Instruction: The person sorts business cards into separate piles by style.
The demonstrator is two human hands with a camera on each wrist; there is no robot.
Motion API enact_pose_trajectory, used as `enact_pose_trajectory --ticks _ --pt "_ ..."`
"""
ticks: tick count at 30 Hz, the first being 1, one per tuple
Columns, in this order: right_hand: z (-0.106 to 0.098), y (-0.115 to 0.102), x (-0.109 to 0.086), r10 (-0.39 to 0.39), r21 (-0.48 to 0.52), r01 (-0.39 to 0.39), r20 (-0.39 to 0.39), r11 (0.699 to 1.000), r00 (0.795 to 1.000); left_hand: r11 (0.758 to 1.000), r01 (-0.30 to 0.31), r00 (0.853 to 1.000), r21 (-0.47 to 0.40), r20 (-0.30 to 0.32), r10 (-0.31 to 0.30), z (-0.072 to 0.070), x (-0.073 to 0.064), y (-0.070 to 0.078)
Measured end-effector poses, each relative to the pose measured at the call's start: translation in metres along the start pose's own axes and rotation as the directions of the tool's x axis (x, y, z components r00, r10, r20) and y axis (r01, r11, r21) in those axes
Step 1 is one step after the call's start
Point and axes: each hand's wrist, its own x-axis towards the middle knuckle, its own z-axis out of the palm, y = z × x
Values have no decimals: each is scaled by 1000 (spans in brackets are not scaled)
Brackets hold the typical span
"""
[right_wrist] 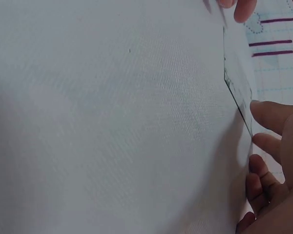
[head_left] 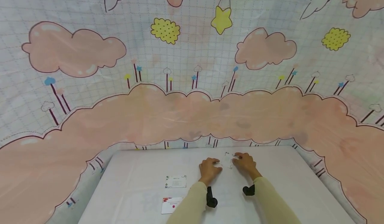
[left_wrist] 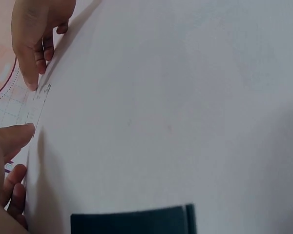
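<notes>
A pale card (head_left: 228,159) with dark printed marks lies on the white table between my two hands. My right hand (head_left: 246,164) is at its right side; in the right wrist view the thumb (right_wrist: 271,114) and forefinger, spaced apart, are at the edge of the card (right_wrist: 238,92). On the other side, my left hand (head_left: 209,170) rests low over the table with thumb and forefinger spread toward the card. The left thumb (left_wrist: 17,136) comes close to the card (left_wrist: 39,100) in the left wrist view; whether it touches cannot be told.
Left of my arms lies a card with green leafy corners (head_left: 176,181). Nearer me is a card with red decoration (head_left: 169,206), partly covered by my left sleeve (head_left: 190,204). A cloud-patterned cloth (head_left: 192,117) rises behind the white table (head_left: 135,170).
</notes>
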Motion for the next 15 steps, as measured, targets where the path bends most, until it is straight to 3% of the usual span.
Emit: enact_pose_trajectory --ticks 8,15 --pt "6 1 1 2 -18 -3 -55 1000 998 997 40 998 65 -41 -37 7 1 3" --pt "7 -1 -4 -2 -14 2 -48 1000 999 995 41 998 90 -57 -36 12 1 0"
